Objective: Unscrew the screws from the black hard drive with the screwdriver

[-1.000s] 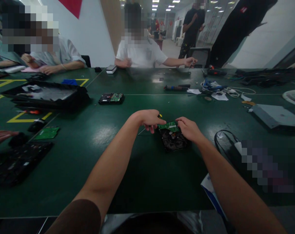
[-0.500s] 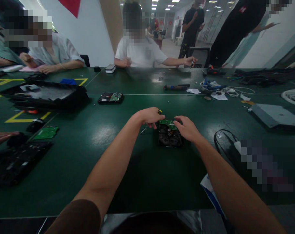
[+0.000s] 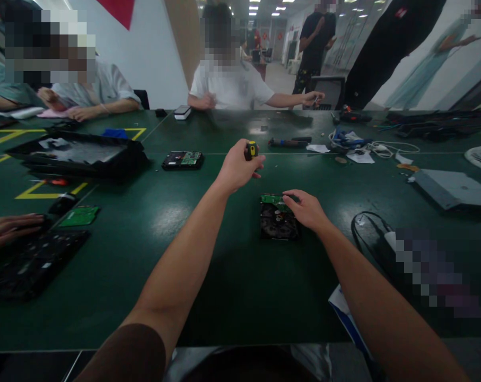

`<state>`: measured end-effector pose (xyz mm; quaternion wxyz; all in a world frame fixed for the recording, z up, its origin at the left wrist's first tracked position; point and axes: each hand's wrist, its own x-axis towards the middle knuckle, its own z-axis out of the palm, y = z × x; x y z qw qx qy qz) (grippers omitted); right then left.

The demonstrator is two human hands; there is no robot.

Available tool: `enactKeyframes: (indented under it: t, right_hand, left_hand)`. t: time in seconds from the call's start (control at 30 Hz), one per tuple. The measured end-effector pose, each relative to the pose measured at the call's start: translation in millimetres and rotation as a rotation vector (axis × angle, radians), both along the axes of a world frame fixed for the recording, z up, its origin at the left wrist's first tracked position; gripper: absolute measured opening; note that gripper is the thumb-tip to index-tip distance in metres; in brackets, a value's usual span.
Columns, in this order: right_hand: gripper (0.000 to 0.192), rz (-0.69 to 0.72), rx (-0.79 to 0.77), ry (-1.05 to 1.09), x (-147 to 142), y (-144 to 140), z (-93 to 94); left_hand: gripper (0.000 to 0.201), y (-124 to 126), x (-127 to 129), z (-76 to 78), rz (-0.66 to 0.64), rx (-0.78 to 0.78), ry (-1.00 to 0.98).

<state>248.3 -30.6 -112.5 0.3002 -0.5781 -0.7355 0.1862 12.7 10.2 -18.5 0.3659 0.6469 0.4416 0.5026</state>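
Observation:
A hard drive (image 3: 279, 222) lies flat on the green table in front of me, its green circuit board (image 3: 270, 200) along the far edge. My right hand (image 3: 305, 208) grips the drive by its far right corner, thumb over the board. Raised to the far left of the drive, my left hand (image 3: 240, 165) is closed round a screwdriver (image 3: 252, 150); its black and yellow handle end shows, while the shaft is hidden.
Another hard drive (image 3: 182, 160) lies farther back, left of centre. A black tray (image 3: 81, 154) and a loose green circuit board (image 3: 80, 216) are on the left, near another person's hand (image 3: 13, 228). At right are a grey metal box (image 3: 455, 187) and a black cable (image 3: 355, 231).
My left hand has lifted up and away from the drive with the screwdriver, baring the board's left end. My right hand stays at the drive's corner.

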Motion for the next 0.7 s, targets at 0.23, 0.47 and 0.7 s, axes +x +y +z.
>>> enactKeyframes:
  t: [0.23, 0.47, 0.7]
  right_hand:
    - [0.035, 0.02, 0.002, -0.008, -1.6, -0.6, -0.2]
    - [0.034, 0.054, 0.036, -0.031, -2.9, -1.3, 0.3]
    - [0.034, 0.069, 0.031, -0.058, -3.2, -1.6, 1.9]
  left_hand:
    - [0.046, 3.6, 2.8, -3.4, -0.049, 0.084, 0.0]
    - [0.039, 0.9, 4.2, -8.0, -0.11, 0.091, 0.129]
    - [0.036, 1.5, 5.8, -8.9, -0.1, 0.071, 0.126]
